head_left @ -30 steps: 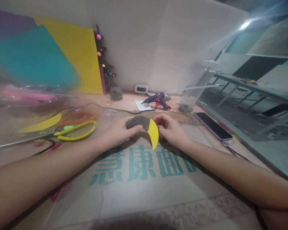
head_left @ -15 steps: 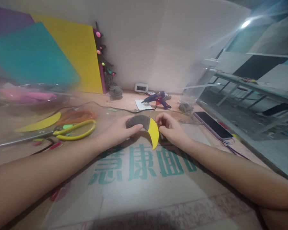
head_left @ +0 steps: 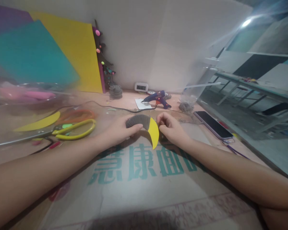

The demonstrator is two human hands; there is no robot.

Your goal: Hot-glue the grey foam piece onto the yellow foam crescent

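Note:
A yellow crescent-shaped piece (head_left: pixel 154 134), its left part wrapped in dark grey yarn (head_left: pixel 138 121), is held above the printed sheet. My left hand (head_left: pixel 127 129) grips the wrapped end, thumb on the near face and fingers behind it. Just right of the yellow tip, my right hand (head_left: pixel 169 126) is closed with fingers curled in a pinch. Whatever it pinches is too small to see; no strand shows clearly between the hand and the crescent.
Scissors with yellow handles (head_left: pixel 74 136) and a yellow curved cut-out (head_left: pixel 38 124) lie left. Behind the hands are a glue gun (head_left: pixel 156 96) with a cable, a small clock (head_left: pixel 141 87) and grey yarn (head_left: pixel 186 107). A phone (head_left: pixel 213 124) lies right.
Very little differs. My right hand has shifted slightly beside the crescent, still curled; my left hand keeps its hold in the same place.

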